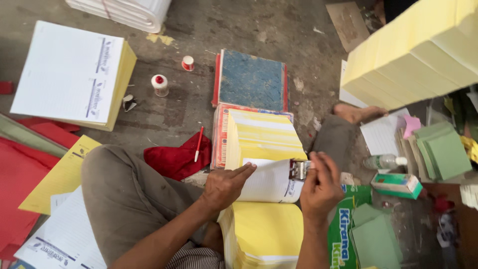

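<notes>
Across the middle of the frame, on the bare concrete floor, you are working at a thick yellow pad of paper that is lying on a red-edged board. Its long axis is running from the upper part of the frame down toward you, and the curled-up sheets at its near end are pointing at your lap. A second yellow stack is sitting at lower centre, between your forearms.

You are pressing your left hand flat on the lifted white sheet, fingers together, holding it down. Your right hand is closing around a small metal stamping device at the sheet's right edge; the fingers are wrapped on it, clamped.

By my reading, you are stamping or marking sheet after sheet, and this sheet is under the tool now. The following move is calling for a firm press with the right hand while the left is keeping the paper from sliding, then a flip of that leaf up and away.

A small red-capped bottle is standing at upper left, well apart.
</notes>
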